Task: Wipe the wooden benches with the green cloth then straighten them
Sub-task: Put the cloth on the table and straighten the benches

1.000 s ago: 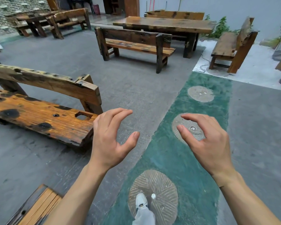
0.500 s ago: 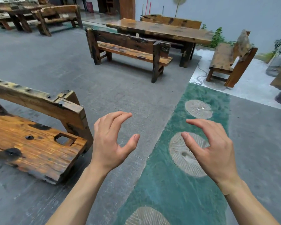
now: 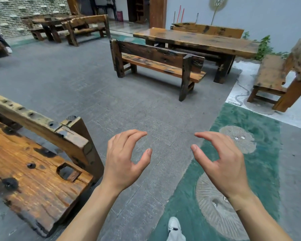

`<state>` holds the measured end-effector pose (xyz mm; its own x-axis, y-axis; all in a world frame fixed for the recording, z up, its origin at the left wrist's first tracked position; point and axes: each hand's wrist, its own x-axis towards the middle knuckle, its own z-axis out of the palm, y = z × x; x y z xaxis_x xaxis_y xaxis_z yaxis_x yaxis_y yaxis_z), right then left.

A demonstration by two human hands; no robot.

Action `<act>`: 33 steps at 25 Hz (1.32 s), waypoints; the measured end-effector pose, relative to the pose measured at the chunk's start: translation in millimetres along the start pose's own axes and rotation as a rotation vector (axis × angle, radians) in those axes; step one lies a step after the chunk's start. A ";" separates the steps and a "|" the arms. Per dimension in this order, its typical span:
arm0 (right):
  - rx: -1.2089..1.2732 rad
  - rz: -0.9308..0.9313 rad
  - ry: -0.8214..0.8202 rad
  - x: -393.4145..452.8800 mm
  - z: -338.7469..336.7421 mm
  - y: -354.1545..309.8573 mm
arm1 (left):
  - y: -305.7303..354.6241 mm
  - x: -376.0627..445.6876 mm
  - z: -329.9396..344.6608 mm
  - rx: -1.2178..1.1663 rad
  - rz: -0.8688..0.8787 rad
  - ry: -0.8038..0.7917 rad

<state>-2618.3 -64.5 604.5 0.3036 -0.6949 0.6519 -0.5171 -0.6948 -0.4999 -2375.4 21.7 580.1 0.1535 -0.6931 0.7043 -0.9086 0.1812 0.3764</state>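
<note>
My left hand (image 3: 125, 159) and my right hand (image 3: 221, 162) hover in front of me over the floor, fingers loosely bent, holding nothing. A worn wooden bench (image 3: 33, 167) with a backrest stands just left of my left hand, its end close to my wrist. A second bench (image 3: 156, 61) faces a long wooden table (image 3: 198, 40) straight ahead. A third bench (image 3: 274, 75) stands at the right on a pale patch of floor. No green cloth shows in the head view.
A green painted path (image 3: 261, 164) with round stone discs runs under my right hand. My white shoe (image 3: 174, 225) steps at the bottom. Another table with benches (image 3: 68, 25) stands at the far left by a brick wall. Plants (image 3: 264, 47) grow behind the long table.
I have walked forward; the near bench has slid closer and lower left, and the far bench and table loom larger. My hands stay raised and have drawn slightly nearer each other.
</note>
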 end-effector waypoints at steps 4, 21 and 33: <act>0.057 -0.048 -0.049 85.9 35.5 55.6 | -24.3 67.3 52.0 0.053 -0.063 0.035; 0.241 -0.285 -0.222 389.4 319.5 101.8 | -287.8 263.6 130.2 0.274 -0.264 0.265; 0.442 -0.449 -0.326 545.7 541.5 45.4 | -474.3 345.9 94.8 0.504 -0.390 0.400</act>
<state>-2042.7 -575.7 628.8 0.6713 -0.2958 0.6796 0.0666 -0.8891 -0.4528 -1928.2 -370.2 588.1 0.5431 -0.3173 0.7774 -0.8122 -0.4336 0.3903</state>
